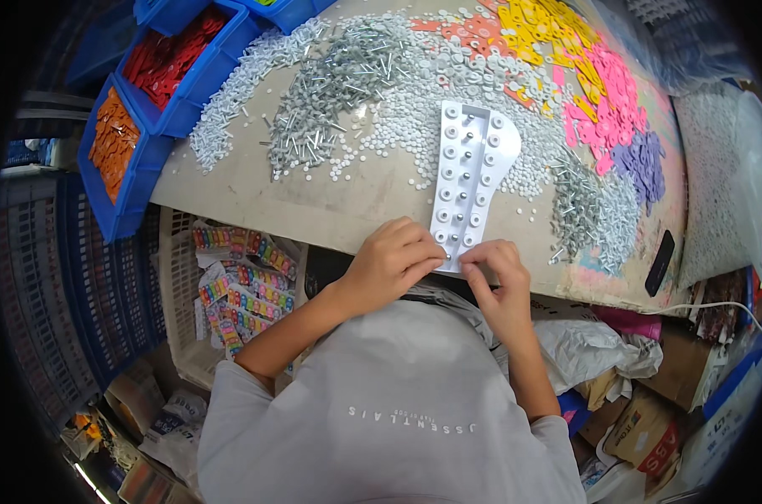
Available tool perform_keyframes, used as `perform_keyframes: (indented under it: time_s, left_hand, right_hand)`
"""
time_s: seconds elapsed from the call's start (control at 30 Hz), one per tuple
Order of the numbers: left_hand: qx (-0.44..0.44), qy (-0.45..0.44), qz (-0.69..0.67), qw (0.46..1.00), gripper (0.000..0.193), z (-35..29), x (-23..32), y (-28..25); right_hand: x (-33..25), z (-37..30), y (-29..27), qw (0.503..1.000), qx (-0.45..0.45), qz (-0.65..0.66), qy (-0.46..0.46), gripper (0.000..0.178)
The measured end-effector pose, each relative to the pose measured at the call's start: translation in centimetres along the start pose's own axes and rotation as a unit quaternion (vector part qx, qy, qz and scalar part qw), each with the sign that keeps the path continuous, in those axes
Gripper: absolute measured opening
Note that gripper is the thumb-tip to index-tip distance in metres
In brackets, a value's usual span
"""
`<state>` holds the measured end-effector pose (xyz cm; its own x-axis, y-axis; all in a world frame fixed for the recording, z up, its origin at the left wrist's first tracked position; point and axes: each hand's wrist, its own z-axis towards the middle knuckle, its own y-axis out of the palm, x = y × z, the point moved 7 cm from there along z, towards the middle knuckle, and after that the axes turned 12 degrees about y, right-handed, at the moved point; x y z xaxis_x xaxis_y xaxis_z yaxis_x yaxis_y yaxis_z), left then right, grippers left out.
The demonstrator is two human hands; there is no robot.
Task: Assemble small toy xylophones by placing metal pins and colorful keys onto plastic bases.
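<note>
A white plastic frame (507,149) lies on the near part of the table, one of its sides curved outward. Round white washers (445,194) sit in a row along each side of its long channel, and metal pins (463,196) stand in the channel. My left hand (389,262) is at the frame's near left corner, thumb and fingers pinched together. Opposite it, my right hand (502,275) pinches at the near right corner. Whatever small piece either hand holds is hidden by the fingertips.
Piles of metal pins (318,109), white washers (398,126), yellow (557,34), pink (608,101) and purple pieces (641,164) cover the table. Blue bins (150,181) stand at left. A basket (179,294) holds colourful strips. A dark phone (660,262) lies at right.
</note>
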<state>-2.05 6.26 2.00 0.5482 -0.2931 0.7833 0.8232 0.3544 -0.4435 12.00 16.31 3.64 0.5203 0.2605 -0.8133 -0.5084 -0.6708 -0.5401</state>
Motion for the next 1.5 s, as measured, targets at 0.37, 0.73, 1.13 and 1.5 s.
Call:
perform_keyframes:
  time_s: [0.37, 0.73, 1.13, 1.5]
  left_hand:
    - [0.022, 0.150, 0.163, 0.975, 0.018, -0.6, 1.1, 0.3]
    - [0.067, 0.067, 0.083, 0.992, 0.022, -0.3, -0.7, -2.1]
    - [0.208, 0.020, 0.162, 0.964, 0.008, -2.1, -3.7, -5.9]
    - [0.322, 0.038, 0.208, 0.923, 0.013, -5.6, -2.3, -9.7]
  right_hand:
    - [0.5, -1.5, 1.4, 0.975, 0.140, -0.122, -0.125, 0.024]
    - [0.3, -1.0, 0.4, 0.974, 0.140, -0.079, -0.159, 0.014]
    - [-10.2, 8.0, -1.9, 0.931, 0.252, -0.172, -0.201, 0.019]
    - [-29.6, 24.1, 24.9, 0.892, -0.110, -0.140, -0.415, 0.021]
